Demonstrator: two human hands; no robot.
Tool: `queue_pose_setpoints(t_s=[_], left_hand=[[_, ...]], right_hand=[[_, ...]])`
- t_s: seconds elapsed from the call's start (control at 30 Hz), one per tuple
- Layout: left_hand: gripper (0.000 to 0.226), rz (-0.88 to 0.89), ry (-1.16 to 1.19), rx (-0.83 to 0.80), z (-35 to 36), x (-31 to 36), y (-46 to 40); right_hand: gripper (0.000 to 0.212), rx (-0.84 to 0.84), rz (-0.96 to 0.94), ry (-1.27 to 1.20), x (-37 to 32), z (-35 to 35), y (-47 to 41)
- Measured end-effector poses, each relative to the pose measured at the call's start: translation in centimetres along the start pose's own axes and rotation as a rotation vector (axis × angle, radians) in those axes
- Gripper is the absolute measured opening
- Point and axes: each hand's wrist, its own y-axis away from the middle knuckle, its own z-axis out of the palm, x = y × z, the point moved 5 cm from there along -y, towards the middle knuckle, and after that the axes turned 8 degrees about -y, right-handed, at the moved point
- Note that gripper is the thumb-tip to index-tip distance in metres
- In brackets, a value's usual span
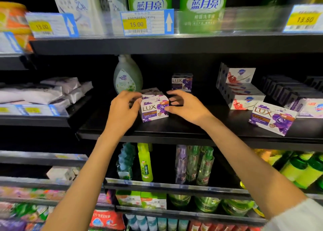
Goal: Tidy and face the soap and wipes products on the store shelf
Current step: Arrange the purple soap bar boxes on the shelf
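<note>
1. Purple-and-white, the Lux soap box stands upright on the black middle shelf, near its front edge, with the printed face turned toward the camera. A second box of the same kind seems to lie just behind it, though blur hides the detail.
2. Left hand curls against the box's left side — fingers bent at its upper corner, grasping it.
3. Right hand meets the box's right side; the thumb touches the front right edge and the fingers are hooked over the top rear corner, so this hand grips the box too.
4. Further back on the same shelf another Lux box stands alone, well apart from the held one.
5. At the right, a larger Lux box lies tilted near the shelf front, just beside a stack of white soap boxes with red print.
6. Behind the left hand stands a pale green pump bottle.
7. On the neighbouring shelf to the left lie white wipes packs — heaped unevenly.
8. Above, two green bottles stand behind a price tag reading 15.00.
</note>
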Motion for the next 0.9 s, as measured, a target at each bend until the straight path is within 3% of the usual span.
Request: queue_pose_setpoints(t_s=[0.17, 0.37, 0.73, 0.9], left_hand=[[0.028, -0.159, 0.177, -0.040, 0.9, -1.3, 1.4], [0.039, -0.215, 0.285, -0.135, 1.2, -1.7, 1.6], [0.054, -0.269, 0.266, -0.147, 1.5, -0.6, 0.8], [0.044, -0.238, 0.179, -0.072, 1.8, -0.1, 0.5]], right_hand=[[0.062, 0.050, -0.001, -0.157, 0.1, 1.9, -0.4], [0.053, 0.142, -0.060, -0.149, 0.0, 2.0, 1.1], [0.041, 0.193, 0.047, -0.205, 2.8, -4.6, 3.6], [0.045, 0.312, 0.103, -0.168, 5.0, -8.2, 3.3]])
